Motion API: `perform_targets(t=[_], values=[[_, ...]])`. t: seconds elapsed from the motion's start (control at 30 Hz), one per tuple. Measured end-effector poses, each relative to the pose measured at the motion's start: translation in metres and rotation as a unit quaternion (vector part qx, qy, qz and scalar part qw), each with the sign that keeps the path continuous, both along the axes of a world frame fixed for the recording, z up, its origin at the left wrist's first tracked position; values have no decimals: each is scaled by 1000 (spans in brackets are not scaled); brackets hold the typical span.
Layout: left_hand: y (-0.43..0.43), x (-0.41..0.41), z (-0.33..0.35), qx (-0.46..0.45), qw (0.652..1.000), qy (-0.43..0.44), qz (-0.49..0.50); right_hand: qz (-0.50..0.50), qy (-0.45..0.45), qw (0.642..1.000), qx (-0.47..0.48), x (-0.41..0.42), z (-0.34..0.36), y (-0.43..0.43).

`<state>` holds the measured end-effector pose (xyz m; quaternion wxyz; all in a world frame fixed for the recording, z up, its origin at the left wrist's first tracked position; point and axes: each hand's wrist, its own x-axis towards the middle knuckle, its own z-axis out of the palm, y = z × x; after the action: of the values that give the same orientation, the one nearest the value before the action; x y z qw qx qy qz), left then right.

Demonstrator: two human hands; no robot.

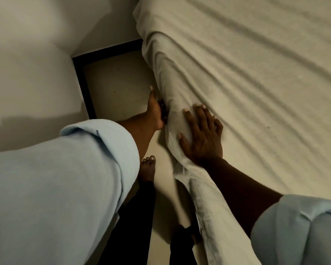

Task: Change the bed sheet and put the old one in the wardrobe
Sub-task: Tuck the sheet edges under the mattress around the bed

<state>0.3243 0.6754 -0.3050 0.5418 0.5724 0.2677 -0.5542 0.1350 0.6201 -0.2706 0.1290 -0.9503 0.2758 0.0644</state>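
Observation:
A cream bed sheet [246,77] covers the mattress, wrinkled in long diagonal folds, and hangs over the bed's left side. My right hand [201,134] lies flat with fingers spread on the sheet at the mattress edge, pressing it down. My left hand [157,111] reaches down beside the mattress, with its fingers hidden in the hanging sheet at the side; only its thumb and back show. Both arms wear light blue sleeves.
A narrow strip of pale floor [118,87] runs between the bed and the white wall [27,64], edged by a dark skirting board [84,88]. My bare foot [148,167] stands in that gap close to the bed.

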Motion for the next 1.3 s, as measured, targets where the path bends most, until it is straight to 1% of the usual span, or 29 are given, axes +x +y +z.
perform_targets(t=[0.07, 0.17, 0.2, 0.37, 0.47, 0.53, 0.63, 0.7, 0.83, 0.87, 0.93, 1.03, 1.07, 1.13, 1.17, 1.2, 1.23, 1.3], values=[[-11, -5, 3, 47, 998, -26, -37, 2, -3, 1000, -3, -1, 0, -1], [-15, -11, -46, 157, 980, -112, -56, 8, 2, 1000, 3, -5, 1, -5], [-11, -19, -55, 178, 975, -114, -72, 8, 4, 1000, 7, -6, 3, -5], [19, -79, -43, 138, 987, -52, -60, 0, 10, 1000, 29, -11, 3, -5], [40, -109, -22, 137, 989, -28, -49, -3, 4, 999, 42, -18, 3, -3], [47, -124, 4, 97, 995, -11, -30, -12, 1, 999, 35, -29, 3, 0], [46, -139, 12, 30, 999, 33, 16, -24, 4, 999, 29, -56, 4, 7], [45, -137, 8, 10, 997, 41, 57, -37, -4, 999, 28, -76, 5, 15], [46, -137, -34, 34, 996, 52, 62, -48, -26, 998, 21, -107, 5, 26], [46, -138, -29, 32, 997, 48, 49, -46, -24, 998, 19, -109, 4, 28], [49, -147, -12, 20, 999, 22, 20, -41, -8, 999, 23, -113, 1, 29], [60, -157, 0, 67, 997, -37, -28, -25, 4, 999, 30, -115, 1, 25], [65, -159, -3, 91, 993, -57, -38, -20, 6, 999, 33, -116, 2, 23], [77, -166, -33, 122, 988, -81, -54, -16, 9, 999, 41, -116, 3, 22], [81, -175, -37, 126, 988, -69, -55, -15, 8, 999, 44, -119, 4, 22], [82, -186, -25, 127, 990, -45, -41, -14, 9, 999, 45, -121, 5, 23], [83, -200, -13, 117, 993, -23, -25, -13, 8, 999, 46, -125, 6, 24], [87, -224, 4, 90, 995, 16, -32, -12, 5, 999, 48, -134, 6, 26]])
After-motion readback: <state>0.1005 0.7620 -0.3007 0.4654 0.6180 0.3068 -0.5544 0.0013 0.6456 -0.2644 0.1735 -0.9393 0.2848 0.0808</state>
